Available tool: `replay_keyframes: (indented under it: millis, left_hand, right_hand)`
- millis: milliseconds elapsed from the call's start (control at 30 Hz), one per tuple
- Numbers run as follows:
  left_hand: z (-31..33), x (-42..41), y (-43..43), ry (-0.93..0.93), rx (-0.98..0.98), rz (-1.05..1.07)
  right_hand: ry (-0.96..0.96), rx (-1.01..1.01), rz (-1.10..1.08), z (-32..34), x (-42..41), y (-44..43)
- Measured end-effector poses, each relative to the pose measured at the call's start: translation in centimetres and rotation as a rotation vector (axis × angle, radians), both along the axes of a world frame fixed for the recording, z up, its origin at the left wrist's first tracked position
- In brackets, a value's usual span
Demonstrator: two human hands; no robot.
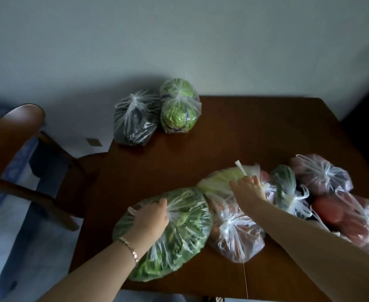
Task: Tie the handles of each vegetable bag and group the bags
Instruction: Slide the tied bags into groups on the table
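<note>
- The brown wooden table (255,131) is bare across its middle and far right, a wide lane between the two far bags and the near cluster.
- At the far left corner, a bag of dark vegetables (133,120) and a bag of green cabbage (179,110) touch each other, blocking that corner.
- The near right side is crowded: a bag of leafy greens (179,232), a pale cabbage bag (220,179), a bag of orange-red produce (238,234), a dark green vegetable bag (285,188), a reddish-purple bag (318,175) and a tomato bag (349,219) lie pressed together.
- Both forearms cross the near edge; the left hand (151,216) rests on the greens, the right hand (247,188) on the pale cabbage bag's handles.
- A strip of table at the near edge, between the arms, lies free.
- A wooden chair (22,136) stands off the table's left side, apart from it.
</note>
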State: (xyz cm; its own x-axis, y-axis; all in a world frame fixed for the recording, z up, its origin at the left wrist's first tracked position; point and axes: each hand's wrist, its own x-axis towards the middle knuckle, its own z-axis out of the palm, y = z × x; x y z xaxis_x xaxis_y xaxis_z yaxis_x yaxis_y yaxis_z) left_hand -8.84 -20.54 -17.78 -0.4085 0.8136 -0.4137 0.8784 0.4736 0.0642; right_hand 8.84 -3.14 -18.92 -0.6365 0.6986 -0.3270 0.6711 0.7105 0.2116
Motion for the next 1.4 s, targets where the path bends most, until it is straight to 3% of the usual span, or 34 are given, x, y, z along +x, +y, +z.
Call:
replay_keyframes:
  millis: [200,467,767,933,1067,1167,1267,1333,1400]
  left_hand:
    - [0.9,-3.6,0.3,-0.159,0.2,0.28]
    - [2.2,-12.6,0.9,-0.275,0.419,0.527]
    - [-0.2,-21.7,2.7,-0.344,0.381,0.573]
    - [-1.0,-23.3,3.4,-0.388,0.328,0.531]
    - [-1.6,-23.7,3.6,-0.439,0.282,0.515]
    - [-1.7,-23.7,3.8,-0.496,0.265,0.51]
    - [-2.3,-24.0,3.7,-0.547,0.27,0.5]
    - [-2.7,-24.2,3.7,-0.56,0.274,0.479]
    - [-2.9,-24.4,3.7,-0.542,0.259,0.458]
  right_hand:
    - [0.145,-0.074,-0.171,2.9,-4.5,1.1]
    - [0.473,-0.391,-0.49,5.8,-14.0,1.3]
    - [0.891,-0.657,-0.959,3.5,-25.1,3.0]
    - [1.07,-0.779,-0.919,2.4,-27.9,2.5]
    - [1.077,-0.619,-0.855,0.7,-27.0,0.9]
    - [0.945,-0.478,-1.182,-1.0,-26.5,-0.1]
    - [0.842,-0.626,-1.467,-3.7,-26.5,-0.3]
    - [0.793,-0.772,-1.398,-5.2,-26.9,-0.7]
    - [0.744,-0.778,-1.31,-6.2,-27.9,-1.2]
